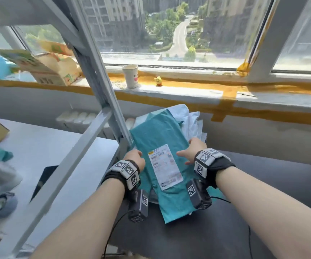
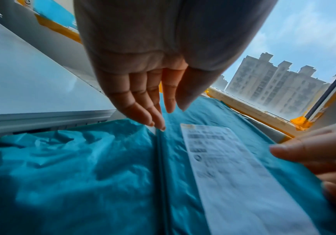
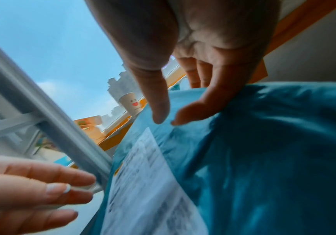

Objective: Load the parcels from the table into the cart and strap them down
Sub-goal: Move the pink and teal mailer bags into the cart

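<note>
A teal plastic-wrapped parcel (image 1: 160, 135) with a white shipping label (image 1: 165, 166) lies on top of pale blue parcels (image 1: 188, 118), above a black flat surface (image 1: 263, 184). My left hand (image 1: 134, 158) is at the parcel's left edge. In the left wrist view its fingers (image 2: 143, 98) are straight, with the tips touching the teal wrap (image 2: 82, 174). My right hand (image 1: 192, 150) lies over the parcel's right edge. In the right wrist view its thumb and index finger (image 3: 183, 114) rest loosely on the wrap (image 3: 263, 159). The other fingers reach past the far edge.
A grey metal frame (image 1: 94, 75) slants down right beside the parcel's left edge. A white table (image 1: 48, 146) at left holds a tape roll (image 1: 1, 202) and a dark flat object (image 1: 44, 178). On the windowsill stand a paper cup (image 1: 130, 75), a yellow toy (image 1: 158, 81) and a carton (image 1: 51, 68).
</note>
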Demonstrator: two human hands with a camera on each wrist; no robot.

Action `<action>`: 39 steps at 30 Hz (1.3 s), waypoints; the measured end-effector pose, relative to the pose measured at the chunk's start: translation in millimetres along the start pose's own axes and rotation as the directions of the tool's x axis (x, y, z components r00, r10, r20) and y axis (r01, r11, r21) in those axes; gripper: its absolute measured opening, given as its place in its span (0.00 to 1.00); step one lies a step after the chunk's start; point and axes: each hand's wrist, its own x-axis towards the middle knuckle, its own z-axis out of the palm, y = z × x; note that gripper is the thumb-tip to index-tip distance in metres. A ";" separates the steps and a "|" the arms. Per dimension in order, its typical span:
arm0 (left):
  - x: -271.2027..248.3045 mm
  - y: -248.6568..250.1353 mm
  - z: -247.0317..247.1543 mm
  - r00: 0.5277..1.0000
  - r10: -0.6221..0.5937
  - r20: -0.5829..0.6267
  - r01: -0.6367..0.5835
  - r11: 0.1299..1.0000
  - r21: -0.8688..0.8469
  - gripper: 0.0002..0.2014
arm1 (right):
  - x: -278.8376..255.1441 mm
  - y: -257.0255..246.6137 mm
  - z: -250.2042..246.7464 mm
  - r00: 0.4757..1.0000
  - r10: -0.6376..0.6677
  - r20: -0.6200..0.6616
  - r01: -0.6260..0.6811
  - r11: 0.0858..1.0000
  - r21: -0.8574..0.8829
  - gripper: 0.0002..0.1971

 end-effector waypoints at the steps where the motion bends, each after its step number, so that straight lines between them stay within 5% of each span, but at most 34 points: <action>1: 9.3 -3.2 -3.4 1.000 -0.009 0.008 0.009 1.000 0.006 0.19 | 2.4 -2.6 1.6 0.999 0.014 -0.032 -0.015 0.999 -0.043 0.19; 8: 41.9 -0.7 -5.3 0.997 -0.041 0.060 0.037 0.998 0.057 0.21 | 14.8 14.3 -12.0 0.967 0.078 -0.244 -0.117 0.981 -0.152 0.02; 12: 57.1 -5.7 6.7 0.988 -0.075 0.132 0.089 0.990 -0.107 0.41 | 18.9 33.4 -26.0 0.925 0.127 -0.359 -0.171 0.981 -0.094 0.03; 17: 64.0 -15.0 4.5 0.983 -0.049 0.178 0.065 0.994 -0.090 0.60 | 9.4 41.9 -32.3 0.908 0.267 -0.322 -0.250 0.964 0.093 0.04; 18: 58.1 -14.2 -0.8 0.980 -0.047 0.193 0.056 0.997 -0.044 0.60 | 5.7 41.6 -31.5 0.920 0.259 -0.295 -0.227 0.964 0.139 0.05; 20: 48.9 -15.2 -7.4 0.974 -0.037 0.222 0.033 0.999 0.020 0.53 | 3.8 44.2 -30.4 0.943 0.227 -0.242 -0.194 0.969 0.152 0.22; 23: 36.8 -19.6 -8.2 0.957 0.025 0.288 -0.036 0.999 0.033 0.51 | -3.5 45.7 -29.7 0.955 0.214 -0.205 -0.200 0.976 0.086 0.24; 30: 59.6 -39.9 31.3 0.991 -0.029 0.128 0.061 0.967 -0.248 0.76 | -17.6 62.1 -32.7 0.938 0.262 -0.226 -0.225 0.958 0.176 0.22; 32: 41.0 -30.0 20.6 0.992 0.015 0.127 0.026 0.950 -0.311 0.67 | -21.5 66.4 -31.8 0.928 0.289 -0.236 -0.226 0.939 0.261 0.21; 36: 15.9 -9.6 4.7 0.970 0.147 0.192 -0.022 0.844 -0.536 0.30 | -25.0 80.9 -31.8 0.897 0.351 -0.269 -0.246 0.901 0.358 0.25; 39: 5.0 1.0 2.3 0.965 0.179 0.193 -0.025 0.792 -0.610 0.22 | -31.1 91.9 -37.1 0.877 0.358 -0.321 -0.231 0.899 0.372 0.26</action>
